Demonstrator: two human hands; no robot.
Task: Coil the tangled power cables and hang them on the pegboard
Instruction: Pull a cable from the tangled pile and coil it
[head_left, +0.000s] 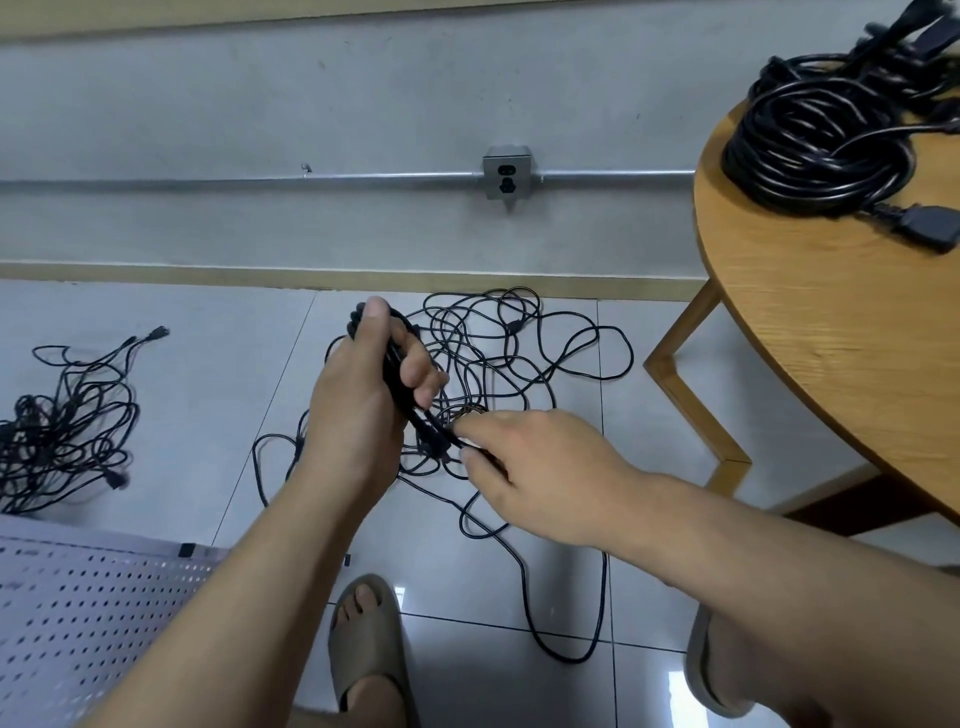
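Note:
My left hand (363, 395) grips a small bundle of black cable loops (400, 384) held above the floor. My right hand (540, 467) pinches a strand of that same cable just below the bundle. Under both hands a tangled black power cable (519, 353) sprawls over the floor tiles, with loops trailing toward my feet. A second tangle of black cables (67, 421) lies on the floor at the left. The white pegboard (78, 613) shows at the lower left, with no cable on the part I can see.
A round wooden table (831, 338) at the right carries coiled black cables (815, 140) and a plug. A metal wall outlet (506, 174) sits on a conduit above the baseboard. My sandalled feet (369, 649) stand on the tiles among the cable loops.

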